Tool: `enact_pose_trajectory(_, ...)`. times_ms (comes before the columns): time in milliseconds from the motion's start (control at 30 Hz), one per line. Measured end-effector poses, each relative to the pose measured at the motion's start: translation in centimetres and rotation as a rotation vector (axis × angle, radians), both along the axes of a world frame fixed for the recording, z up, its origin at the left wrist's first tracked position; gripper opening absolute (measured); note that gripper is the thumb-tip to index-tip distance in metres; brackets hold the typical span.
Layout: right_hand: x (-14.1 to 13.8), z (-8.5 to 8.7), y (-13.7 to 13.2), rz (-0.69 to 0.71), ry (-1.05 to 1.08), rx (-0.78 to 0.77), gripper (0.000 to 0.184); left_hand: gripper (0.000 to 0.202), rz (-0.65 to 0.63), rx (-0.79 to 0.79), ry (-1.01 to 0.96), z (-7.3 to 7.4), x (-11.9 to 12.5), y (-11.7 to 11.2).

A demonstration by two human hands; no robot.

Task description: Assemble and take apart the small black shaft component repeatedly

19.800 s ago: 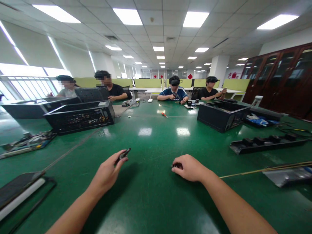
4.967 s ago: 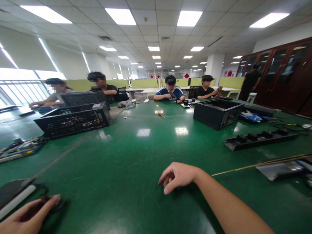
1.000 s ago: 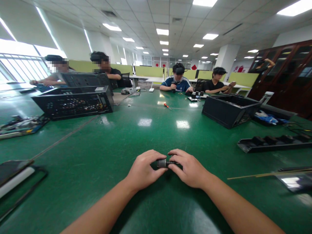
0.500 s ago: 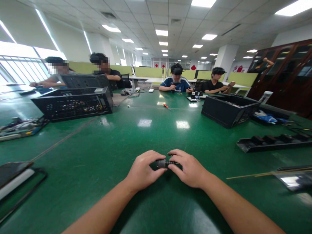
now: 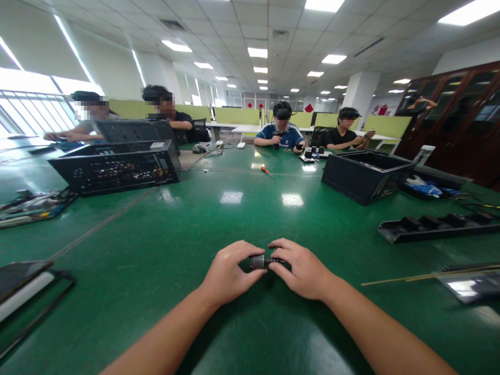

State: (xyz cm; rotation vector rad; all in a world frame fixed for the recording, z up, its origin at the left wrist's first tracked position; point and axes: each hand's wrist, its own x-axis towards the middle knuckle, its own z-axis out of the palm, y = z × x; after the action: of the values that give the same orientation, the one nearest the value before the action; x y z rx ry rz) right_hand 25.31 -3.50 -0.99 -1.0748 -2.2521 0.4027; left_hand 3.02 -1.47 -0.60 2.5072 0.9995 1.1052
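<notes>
Close above the green table [image 5: 187, 229], my left hand [image 5: 228, 273] grips a small dark metal cylinder, which looks like a little motor [image 5: 258, 262], between thumb and fingers. A thin ridged shaft [image 5: 270, 261] sticks out of its right end, lying level. On that shaft the thumb and index finger of my right hand [image 5: 304, 268] are pinched, while its upper fingers curl above. The shaft's far end is partly hidden by the right fingers.
Black computer cases stand at left [image 5: 117, 166] and right [image 5: 347, 179]. An orange screwdriver [image 5: 265, 170] lies ahead. A black rail-like tray [image 5: 429, 229] and thin yellowish rods [image 5: 410, 278] lie to my right. Several people sit across the table, including one in a blue shirt [image 5: 287, 136].
My hands and the motor stay almost in the same place. Across the table, the person in the blue shirt has moved a hand slightly, and a dark object shows in it.
</notes>
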Motion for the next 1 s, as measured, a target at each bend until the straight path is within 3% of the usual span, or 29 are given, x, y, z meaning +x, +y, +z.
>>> enact_pose_trajectory(1000,0.31,0.11,0.07,-0.002,0.005,0.025,0.017,0.026,0.007,0.023,-0.007,0.1,-0.12,0.13)
